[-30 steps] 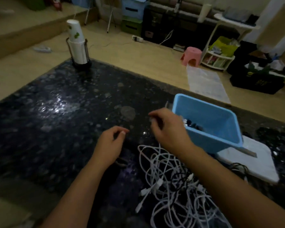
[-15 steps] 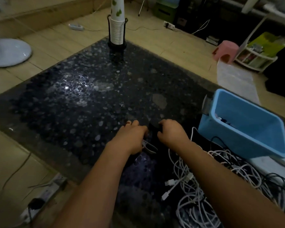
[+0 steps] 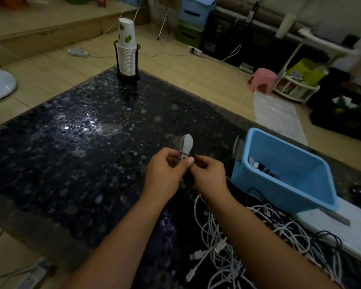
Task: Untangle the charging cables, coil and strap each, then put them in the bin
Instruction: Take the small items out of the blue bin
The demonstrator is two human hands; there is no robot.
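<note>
Strap in hand, cables still tangled

The dark pebbled desk (image 3: 75, 147) carries a blue bin (image 3: 313, 197) at the right, already holding a few dark and white items, and in front of it a heap of white and black charging cables (image 3: 238, 245), loose and knotted, apart from both hands. Above the desk's middle, the left hand (image 3: 165, 174) and right hand (image 3: 208, 176) meet, each pinching a small pale strap (image 3: 186, 147) whose looped end stands up between the fingertips. The step looks like readying a strap; next, I judge, one cable must be drawn free of the heap and coiled before the strap can close round it.
</note>
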